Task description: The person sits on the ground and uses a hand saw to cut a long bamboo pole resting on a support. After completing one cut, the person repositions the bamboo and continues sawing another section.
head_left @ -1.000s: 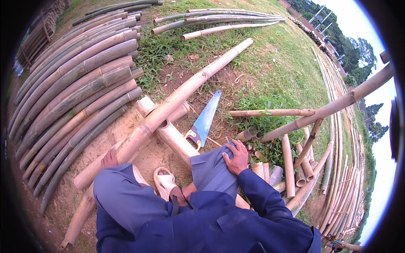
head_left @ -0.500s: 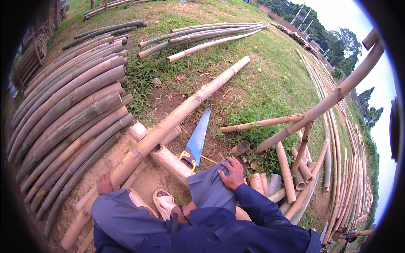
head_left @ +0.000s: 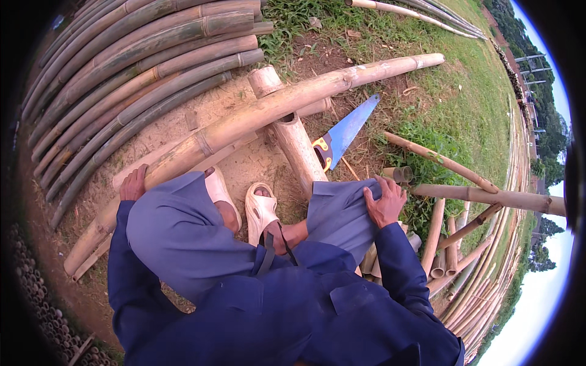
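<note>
A long, thick bamboo pole (head_left: 244,125) lies slantwise in front of me across a shorter bamboo log (head_left: 299,152). At its near-left part, beside my left knee, my left hand (head_left: 133,183) is closed over the pole, fingers curled on its upper side. My right hand (head_left: 386,201) rests on my right knee with its fingers apart and nothing in it. A handsaw (head_left: 351,133) with a blue blade and a yellow-and-dark handle lies on the ground beyond the log, apart from both hands.
Bamboo poles (head_left: 146,67) are stacked at the left. Short cut pieces (head_left: 452,244) and a propped pole (head_left: 488,196) stand close on my right. My sandalled feet (head_left: 262,213) are on the ground near the log. More long poles (head_left: 421,15) lie on the grass farther off.
The view has tilted down and turned, so the pole and saw appear higher and turned, and more of my left arm shows. Both hands stay at the same places, on pole and knee.
</note>
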### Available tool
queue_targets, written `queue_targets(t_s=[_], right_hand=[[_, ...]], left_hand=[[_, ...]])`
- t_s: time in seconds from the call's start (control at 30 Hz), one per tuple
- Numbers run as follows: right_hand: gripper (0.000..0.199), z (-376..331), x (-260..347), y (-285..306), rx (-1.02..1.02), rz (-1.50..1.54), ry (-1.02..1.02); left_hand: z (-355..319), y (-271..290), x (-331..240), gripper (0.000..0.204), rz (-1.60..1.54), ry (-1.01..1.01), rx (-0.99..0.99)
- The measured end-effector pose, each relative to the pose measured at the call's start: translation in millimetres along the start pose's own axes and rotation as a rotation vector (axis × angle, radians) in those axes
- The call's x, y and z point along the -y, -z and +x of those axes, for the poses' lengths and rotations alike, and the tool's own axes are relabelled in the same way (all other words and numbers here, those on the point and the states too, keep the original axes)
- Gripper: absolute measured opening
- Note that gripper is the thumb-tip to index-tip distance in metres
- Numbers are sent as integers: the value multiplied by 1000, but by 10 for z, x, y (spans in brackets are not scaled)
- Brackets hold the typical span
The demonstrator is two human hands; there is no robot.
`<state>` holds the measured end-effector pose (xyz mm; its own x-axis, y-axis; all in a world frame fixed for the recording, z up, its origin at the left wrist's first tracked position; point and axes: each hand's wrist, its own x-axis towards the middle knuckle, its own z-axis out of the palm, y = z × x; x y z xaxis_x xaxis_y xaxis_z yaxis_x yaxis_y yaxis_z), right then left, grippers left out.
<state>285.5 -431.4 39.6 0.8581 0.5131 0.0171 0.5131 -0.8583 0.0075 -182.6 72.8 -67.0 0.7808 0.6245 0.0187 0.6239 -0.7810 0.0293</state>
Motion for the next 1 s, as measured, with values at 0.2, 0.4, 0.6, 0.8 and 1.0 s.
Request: queue_targets(t_s=[0.2, 0.4, 0.6, 0.8, 1.0], right_hand=[[42, 442, 909, -81, 60, 400, 423], [29, 490, 2117, -590, 358, 666, 878], [53, 576, 3039, -1335, 160, 526, 1140], [53, 735, 3308, -1821, 177, 38, 1253], [35, 691, 3316, -1774, 258, -6, 1346]], left_hand=[[-932, 190, 793, 85, 92, 97, -35], [-1050, 381, 833, 92, 207, 332, 126], [-994, 316, 706, 85, 237, 508, 63], [-1023, 247, 301, 91, 186, 648, -153], [-976, 132, 371, 89, 51, 670, -79]])
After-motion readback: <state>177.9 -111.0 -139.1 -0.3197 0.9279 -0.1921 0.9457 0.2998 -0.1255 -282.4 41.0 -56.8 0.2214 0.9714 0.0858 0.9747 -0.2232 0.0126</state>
